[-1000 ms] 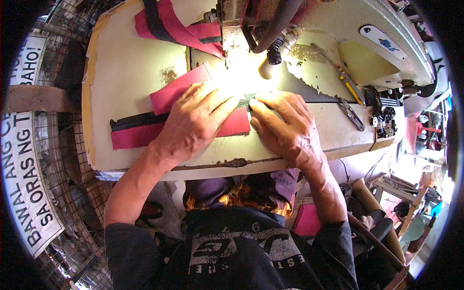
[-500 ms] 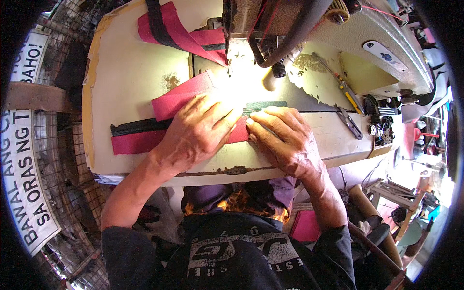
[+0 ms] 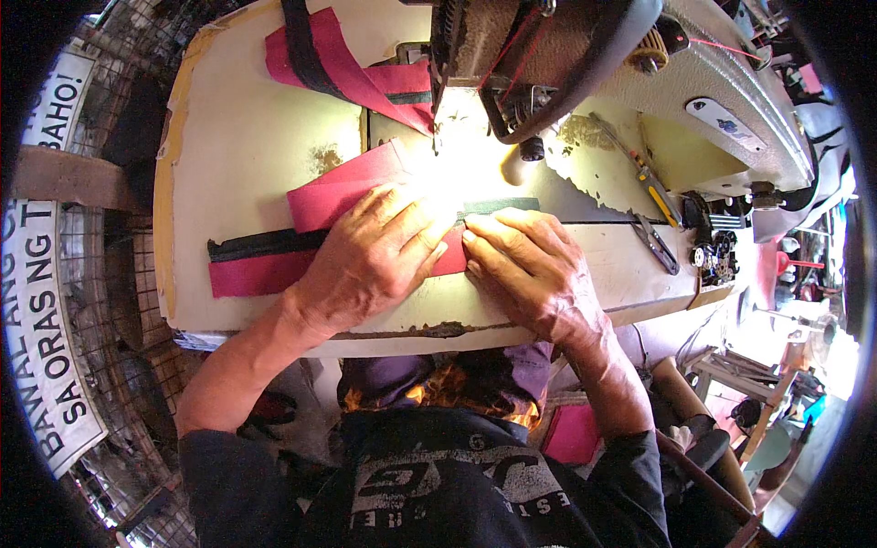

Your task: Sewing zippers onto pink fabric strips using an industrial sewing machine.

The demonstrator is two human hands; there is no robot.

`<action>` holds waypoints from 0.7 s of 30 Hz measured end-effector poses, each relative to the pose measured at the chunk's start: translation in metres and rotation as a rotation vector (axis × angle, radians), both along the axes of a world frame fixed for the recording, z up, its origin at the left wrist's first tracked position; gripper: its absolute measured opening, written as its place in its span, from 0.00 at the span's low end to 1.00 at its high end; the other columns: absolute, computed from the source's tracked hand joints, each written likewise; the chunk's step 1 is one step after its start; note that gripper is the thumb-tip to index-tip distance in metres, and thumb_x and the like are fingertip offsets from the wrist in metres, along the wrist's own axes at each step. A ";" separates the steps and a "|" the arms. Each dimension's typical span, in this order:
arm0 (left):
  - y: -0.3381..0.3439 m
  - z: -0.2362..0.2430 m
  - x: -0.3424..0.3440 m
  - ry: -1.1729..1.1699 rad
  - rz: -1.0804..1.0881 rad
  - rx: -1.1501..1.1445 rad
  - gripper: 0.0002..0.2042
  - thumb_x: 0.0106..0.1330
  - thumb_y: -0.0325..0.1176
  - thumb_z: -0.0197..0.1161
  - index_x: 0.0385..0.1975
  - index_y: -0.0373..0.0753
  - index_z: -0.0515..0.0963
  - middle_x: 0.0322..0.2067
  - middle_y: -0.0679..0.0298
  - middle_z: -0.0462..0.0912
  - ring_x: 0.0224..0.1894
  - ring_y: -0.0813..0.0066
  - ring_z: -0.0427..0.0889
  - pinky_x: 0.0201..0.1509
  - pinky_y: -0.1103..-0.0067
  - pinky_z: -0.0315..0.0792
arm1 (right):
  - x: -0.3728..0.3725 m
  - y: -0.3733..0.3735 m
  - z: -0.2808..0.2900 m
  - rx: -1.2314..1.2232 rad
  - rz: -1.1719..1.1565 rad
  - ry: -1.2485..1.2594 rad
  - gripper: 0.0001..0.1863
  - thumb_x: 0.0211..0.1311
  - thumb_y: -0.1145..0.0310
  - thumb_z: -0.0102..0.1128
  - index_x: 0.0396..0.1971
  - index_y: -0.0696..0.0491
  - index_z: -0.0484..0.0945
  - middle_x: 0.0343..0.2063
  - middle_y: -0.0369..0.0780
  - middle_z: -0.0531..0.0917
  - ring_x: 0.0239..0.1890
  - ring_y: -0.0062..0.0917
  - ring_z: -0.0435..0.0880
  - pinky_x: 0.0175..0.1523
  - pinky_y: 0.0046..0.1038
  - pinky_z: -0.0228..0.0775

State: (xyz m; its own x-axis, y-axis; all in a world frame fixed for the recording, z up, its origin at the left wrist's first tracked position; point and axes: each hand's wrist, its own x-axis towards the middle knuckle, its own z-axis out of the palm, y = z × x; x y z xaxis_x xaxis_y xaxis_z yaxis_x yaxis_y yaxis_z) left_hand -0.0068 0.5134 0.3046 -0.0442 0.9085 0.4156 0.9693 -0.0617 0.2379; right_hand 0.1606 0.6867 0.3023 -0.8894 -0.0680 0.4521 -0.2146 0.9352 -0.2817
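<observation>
- crimson fabric, cut as a flat strip (image 3: 260, 277), lies along the near side of the table, in front of the sewing machine, with a black zipper tape (image 3: 265, 242) along its far edge; the tape's right end looks dark green in the glare.
- the left hand (image 3: 370, 247) presses down over the strip's middle, fingers side by side.
- the right hand (image 3: 539, 269) is bunched at the strip's right end, thumb near the forefinger; i cannot tell whether it pinches the cloth or only presses it.
- compared with a second ago, the right fingertips have moved off the tape onto the strip's end, baring the tape's tip beyond them; this suggests that the two layers are being evened up. since half a second ago, little has changed.
- just beyond the left hand, a crimson fabric flap (image 3: 347, 190) lies slantwise; its join with the strip, if any, is hidden.
- farther out on the worn cream tabletop (image 3: 228, 137) rest a yellow-and-grey cutter (image 3: 661, 190) and dark metal snips (image 3: 656, 247).
- the pale speckled sewing machine (image 3: 740, 96) is cut off above, and lamp glare washes out its needle area.
</observation>
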 end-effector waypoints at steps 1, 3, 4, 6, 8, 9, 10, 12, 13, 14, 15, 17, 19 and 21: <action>0.000 0.001 -0.003 0.003 0.000 -0.015 0.17 0.60 0.28 0.68 0.50 0.32 0.82 0.50 0.55 0.83 0.55 0.56 0.81 0.63 0.61 0.73 | -0.002 0.000 0.000 0.002 0.010 -0.007 0.23 0.55 0.66 0.68 0.51 0.58 0.81 0.52 0.43 0.83 0.55 0.36 0.81 0.58 0.39 0.75; 0.000 0.002 -0.009 0.006 -0.001 -0.032 0.17 0.60 0.28 0.68 0.50 0.32 0.82 0.51 0.55 0.83 0.56 0.56 0.81 0.64 0.61 0.73 | -0.007 -0.001 0.001 -0.021 -0.001 -0.007 0.21 0.54 0.67 0.71 0.49 0.56 0.82 0.51 0.42 0.84 0.55 0.36 0.82 0.58 0.38 0.75; 0.001 0.003 -0.013 0.049 -0.013 -0.032 0.18 0.59 0.29 0.68 0.50 0.32 0.82 0.51 0.54 0.83 0.57 0.57 0.80 0.64 0.62 0.72 | -0.009 -0.001 0.001 -0.041 -0.010 -0.037 0.20 0.53 0.68 0.74 0.48 0.55 0.84 0.50 0.41 0.85 0.54 0.36 0.83 0.58 0.38 0.76; 0.002 0.004 -0.021 0.104 -0.025 -0.022 0.19 0.58 0.31 0.68 0.50 0.33 0.81 0.51 0.55 0.82 0.58 0.59 0.79 0.65 0.64 0.72 | -0.014 -0.002 0.000 -0.043 -0.018 -0.017 0.21 0.53 0.67 0.75 0.48 0.55 0.84 0.51 0.41 0.85 0.55 0.36 0.83 0.58 0.37 0.75; 0.003 0.005 -0.026 0.089 -0.037 -0.022 0.19 0.58 0.31 0.68 0.50 0.33 0.81 0.51 0.56 0.82 0.58 0.59 0.78 0.65 0.64 0.71 | -0.018 -0.004 0.000 -0.042 -0.021 -0.019 0.22 0.53 0.67 0.76 0.49 0.55 0.83 0.51 0.41 0.85 0.55 0.36 0.82 0.59 0.37 0.75; 0.004 0.005 -0.028 0.067 -0.038 -0.017 0.19 0.58 0.30 0.68 0.50 0.33 0.81 0.52 0.56 0.82 0.58 0.60 0.78 0.65 0.64 0.71 | -0.019 -0.004 0.000 -0.042 -0.028 -0.015 0.23 0.52 0.66 0.76 0.49 0.55 0.83 0.51 0.41 0.85 0.56 0.36 0.82 0.59 0.38 0.75; 0.004 0.005 -0.030 0.073 -0.046 -0.017 0.19 0.58 0.30 0.68 0.50 0.33 0.81 0.52 0.56 0.82 0.58 0.60 0.78 0.65 0.64 0.71 | -0.019 -0.005 0.000 -0.041 -0.036 -0.012 0.24 0.51 0.66 0.77 0.49 0.54 0.83 0.52 0.41 0.85 0.56 0.36 0.82 0.59 0.38 0.75; 0.006 0.005 -0.032 0.042 -0.052 -0.020 0.19 0.58 0.30 0.68 0.50 0.34 0.81 0.52 0.57 0.82 0.59 0.61 0.78 0.64 0.65 0.70 | -0.020 -0.005 0.000 -0.040 -0.043 -0.029 0.24 0.51 0.65 0.77 0.50 0.54 0.83 0.53 0.41 0.84 0.57 0.36 0.82 0.60 0.38 0.74; 0.007 0.005 -0.033 0.043 -0.061 -0.027 0.19 0.58 0.30 0.68 0.50 0.34 0.81 0.52 0.57 0.82 0.59 0.61 0.78 0.64 0.65 0.70 | -0.020 -0.005 0.000 -0.034 -0.042 -0.061 0.25 0.51 0.65 0.77 0.50 0.54 0.83 0.53 0.41 0.84 0.57 0.36 0.82 0.60 0.38 0.74; 0.007 0.005 -0.034 0.069 -0.067 -0.019 0.19 0.58 0.30 0.68 0.50 0.34 0.81 0.52 0.58 0.82 0.59 0.61 0.78 0.64 0.65 0.70 | -0.020 -0.005 -0.001 -0.041 -0.049 -0.050 0.25 0.51 0.65 0.77 0.50 0.54 0.83 0.53 0.41 0.84 0.57 0.36 0.82 0.60 0.38 0.74; 0.007 0.005 -0.034 0.101 -0.067 -0.007 0.19 0.58 0.30 0.68 0.51 0.34 0.81 0.52 0.58 0.82 0.59 0.61 0.78 0.64 0.65 0.70 | -0.020 -0.004 -0.001 -0.031 -0.040 -0.050 0.24 0.55 0.62 0.74 0.50 0.56 0.82 0.53 0.42 0.84 0.56 0.37 0.81 0.61 0.39 0.73; 0.007 0.006 -0.036 0.050 -0.075 -0.029 0.18 0.59 0.28 0.66 0.51 0.32 0.81 0.53 0.55 0.82 0.59 0.58 0.79 0.65 0.64 0.70 | -0.021 -0.005 -0.001 -0.020 -0.030 -0.046 0.23 0.60 0.60 0.70 0.51 0.57 0.81 0.53 0.43 0.83 0.56 0.38 0.80 0.62 0.40 0.72; 0.007 0.005 -0.037 0.005 -0.084 -0.047 0.18 0.60 0.25 0.65 0.51 0.29 0.82 0.54 0.53 0.83 0.60 0.56 0.79 0.65 0.62 0.71 | -0.022 -0.005 0.000 -0.029 -0.054 -0.076 0.24 0.59 0.59 0.70 0.51 0.57 0.81 0.53 0.43 0.83 0.55 0.38 0.80 0.61 0.40 0.72; 0.008 0.004 -0.038 0.019 -0.084 -0.018 0.18 0.60 0.26 0.65 0.51 0.29 0.82 0.53 0.53 0.83 0.60 0.56 0.79 0.65 0.62 0.71 | -0.022 -0.006 0.001 -0.041 -0.064 -0.062 0.25 0.56 0.61 0.73 0.52 0.56 0.81 0.54 0.43 0.83 0.56 0.39 0.81 0.61 0.40 0.72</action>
